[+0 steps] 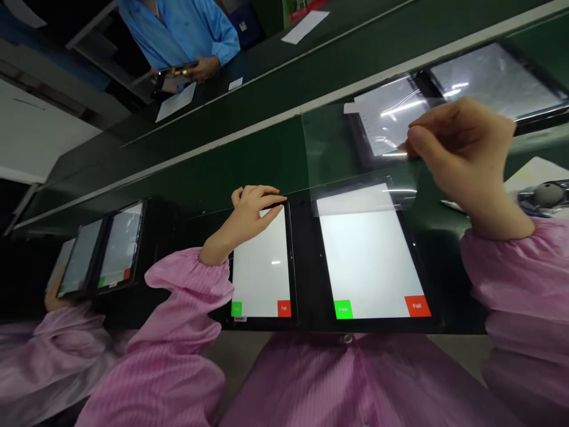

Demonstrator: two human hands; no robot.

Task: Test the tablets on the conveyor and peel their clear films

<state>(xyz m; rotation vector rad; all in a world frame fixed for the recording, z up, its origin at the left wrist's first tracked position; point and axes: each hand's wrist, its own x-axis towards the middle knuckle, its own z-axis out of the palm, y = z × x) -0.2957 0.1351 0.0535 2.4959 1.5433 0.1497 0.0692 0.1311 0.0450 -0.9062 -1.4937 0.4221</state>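
Pinching a clear plastic film (355, 148) between thumb and fingertips (413, 135), the right hand (466, 160) holds the sheet up at the right of the frame. The film's lower part hangs over the top of a black-framed tablet (368, 255), and a pale strip shows along that tablet's upper screen edge. Its white screen carries a green Pass box at lower left and a red Fail box at lower right.

Just left of it, at the centre of the frame, the left hand (249, 219) rests on the top edge of a second tablet (262, 267) with the same white screen and boxes. Its fingers (262, 198) are curled over that edge, but I cannot tell how firmly they grip. Both tablets lie side by side on a dark green conveyor belt (267, 157), with pink striped sleeves (186, 296) below them.

Two more tablets (493, 77) sit farther up the belt at upper right. At lower left, a co-worker's hand (56, 299) in a pink sleeve is beside another pair of tablets (104, 252). At upper left, a person in a blue smock (178, 32) holds a dark device (178, 70).
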